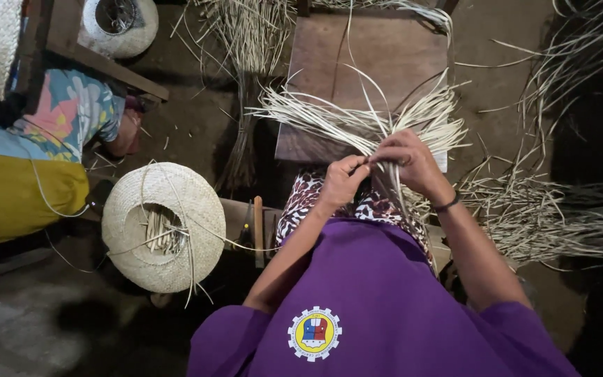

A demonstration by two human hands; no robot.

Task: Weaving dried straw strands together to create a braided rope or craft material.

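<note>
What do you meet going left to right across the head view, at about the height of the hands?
Yellow cloth bundle → round woven straw hat → left hand → right hand, both pinching pale straw strips → loose dry straw pile.

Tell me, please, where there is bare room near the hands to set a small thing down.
The far part of the wooden board, beyond the fanned pale strips, is bare. The floor left of the woven hat is also free. It is crowded under the left hand and right hand, and among the loose strips at right.
</note>
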